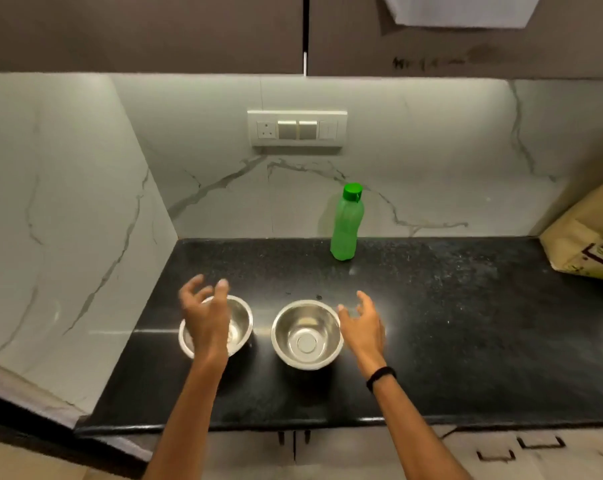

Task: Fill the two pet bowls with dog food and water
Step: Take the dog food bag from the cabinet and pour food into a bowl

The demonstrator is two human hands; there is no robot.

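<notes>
Stainless steel catches the light twice on the black speckled counter (431,341): two round bowls sit side by side toward its front edge, apart from each other, nearer the left end than the right. The left bowl (242,320) lies close to the counter's left edge where the marble side wall (68,237) meets it, and much of it is hidden behind the left hand (206,317), which hangs above it with fingers spread and loosely curled, holding nothing; whether it touches the rim cannot be told. What can be seen of that bowl's inside looks bare metal. The right bowl (307,334) stands fully in view, upright and empty, its flat bottom shining. Just beside its right rim is the right hand (362,327), palm turned inward toward the bowl, fingers open and slightly bent, gripping nothing; contact with the rim is unclear. A dark band (381,375) circles that wrist. Behind the bowls, near the counter's back edge against the marble backsplash, a green plastic bottle (345,226) stands upright with its green cap on, well apart from both hands. At the counter's far right back corner a tan paper sack (584,237) leans, partly cut off by the frame. A switch plate (297,129) is set in the backsplash above.
</notes>
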